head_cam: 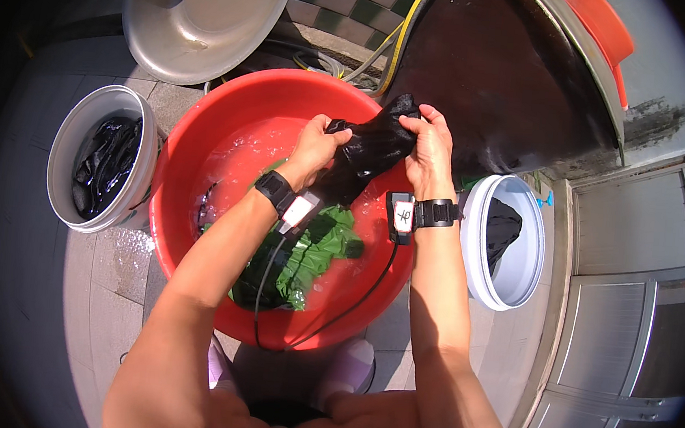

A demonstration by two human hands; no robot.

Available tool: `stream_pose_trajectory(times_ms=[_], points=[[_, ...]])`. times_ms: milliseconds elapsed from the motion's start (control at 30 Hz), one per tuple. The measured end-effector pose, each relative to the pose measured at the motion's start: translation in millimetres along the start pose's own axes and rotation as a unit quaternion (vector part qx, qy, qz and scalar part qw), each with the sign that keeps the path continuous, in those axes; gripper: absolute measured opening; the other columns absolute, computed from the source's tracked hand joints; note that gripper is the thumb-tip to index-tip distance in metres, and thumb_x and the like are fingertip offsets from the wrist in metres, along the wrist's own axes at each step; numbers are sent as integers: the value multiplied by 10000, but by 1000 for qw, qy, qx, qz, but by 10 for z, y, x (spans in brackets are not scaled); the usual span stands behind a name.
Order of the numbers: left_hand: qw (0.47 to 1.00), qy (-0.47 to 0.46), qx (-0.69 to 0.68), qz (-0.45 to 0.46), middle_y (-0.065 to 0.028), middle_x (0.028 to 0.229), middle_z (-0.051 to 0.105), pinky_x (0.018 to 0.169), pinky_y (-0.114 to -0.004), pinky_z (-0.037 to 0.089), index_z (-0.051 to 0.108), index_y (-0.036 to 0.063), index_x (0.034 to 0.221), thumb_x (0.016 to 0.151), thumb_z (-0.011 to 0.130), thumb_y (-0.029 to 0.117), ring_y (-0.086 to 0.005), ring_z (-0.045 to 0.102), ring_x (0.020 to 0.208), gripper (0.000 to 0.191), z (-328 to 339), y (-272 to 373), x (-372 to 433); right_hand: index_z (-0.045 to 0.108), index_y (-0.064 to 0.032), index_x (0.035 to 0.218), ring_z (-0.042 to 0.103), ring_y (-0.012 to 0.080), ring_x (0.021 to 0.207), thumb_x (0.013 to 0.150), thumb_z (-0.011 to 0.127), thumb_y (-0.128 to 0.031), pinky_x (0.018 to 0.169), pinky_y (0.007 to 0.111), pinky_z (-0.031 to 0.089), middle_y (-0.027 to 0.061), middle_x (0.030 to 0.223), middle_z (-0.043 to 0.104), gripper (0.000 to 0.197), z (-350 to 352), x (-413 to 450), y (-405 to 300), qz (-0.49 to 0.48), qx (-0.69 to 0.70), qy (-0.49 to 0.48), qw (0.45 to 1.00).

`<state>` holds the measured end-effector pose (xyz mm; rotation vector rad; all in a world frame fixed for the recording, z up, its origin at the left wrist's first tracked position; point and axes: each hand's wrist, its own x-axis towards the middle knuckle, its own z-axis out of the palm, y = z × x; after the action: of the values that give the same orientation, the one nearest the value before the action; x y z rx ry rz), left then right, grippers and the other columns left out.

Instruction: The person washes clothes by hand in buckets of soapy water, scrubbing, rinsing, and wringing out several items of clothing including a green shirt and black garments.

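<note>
Both my hands grip a wet black cloth garment (pixel 373 146) above the far right part of a large red plastic basin (pixel 187 139). My left hand (pixel 314 150) pinches its left edge between thumb and fingers. My right hand (pixel 429 148) has hold of the upper right end, which is bunched up. The garment's lower part hangs toward the water, and where it ends is hard to tell. Green cloth (pixel 321 249) lies wet in the basin with dark cloth beside it, partly hidden by my left forearm. A strapped device with a cable sits on each wrist.
At left stands a white bucket (pixel 58 183) holding wet black cloth (pixel 108 163). Another white bucket (pixel 531 261) with black cloth (pixel 502 228) is at right. A metal basin (pixel 232 2) leans behind, near a yellow hose (pixel 404 36) and a large dark slab (pixel 489 74). My feet are close to the basin.
</note>
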<state>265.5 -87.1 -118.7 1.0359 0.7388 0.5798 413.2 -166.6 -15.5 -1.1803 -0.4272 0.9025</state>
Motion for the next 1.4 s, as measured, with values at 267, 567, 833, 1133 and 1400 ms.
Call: stream_pose_trajectory(times_ms=[267, 567, 833, 1133, 1400], points=[[952, 41, -268, -146, -55, 1043, 607, 758, -382, 509, 556, 97, 1152, 1050, 474, 466, -215, 575, 848, 392, 207, 50, 71, 510, -11, 1250, 614, 170, 907, 950, 620, -50, 818, 307, 509, 105, 1048, 628, 322, -115, 103, 417, -123, -345, 1, 930], [956, -84, -176, -221, -161, 1207, 679, 991, -472, 505, 583, -28, 1229, 1027, 469, 202, -311, 660, 1078, 326, 259, -378, -17, 737, -16, 936, 704, 139, 780, 1033, 557, -319, 726, 278, 555, 93, 852, 735, 365, -742, -353, -1218, 140, -453, -193, 859], [969, -104, -38, -221, -113, 1130, 684, 912, -433, 540, 578, 28, 1223, 954, 572, 99, -270, 673, 1010, 278, 305, -479, -62, 680, -89, 932, 596, 78, 628, 1015, 593, -301, 559, 245, 495, -2, 778, 678, 243, -3602, -1174, -2500, 85, -288, 254, 919], [956, -105, 187, -200, -185, 1429, 510, 1069, -379, 431, 376, -38, 1459, 1011, 572, 378, -292, 523, 1288, 642, 1022, 68, 16, 668, -119, 965, 606, 85, 679, 1034, 526, -259, 611, 277, 494, -19, 827, 683, 210, -5207, -656, -2576, 78, -258, 359, 894], [893, -139, 375, -208, -284, 1481, 432, 1133, -360, 335, 234, -116, 1524, 933, 626, 604, -304, 407, 1393, 1010, 1278, -68, -376, 616, -175, 1308, 510, 298, 1282, 804, 597, 30, 1003, 474, 473, 96, 1442, 531, 545, -5460, 609, -2272, -75, -821, 106, 556]])
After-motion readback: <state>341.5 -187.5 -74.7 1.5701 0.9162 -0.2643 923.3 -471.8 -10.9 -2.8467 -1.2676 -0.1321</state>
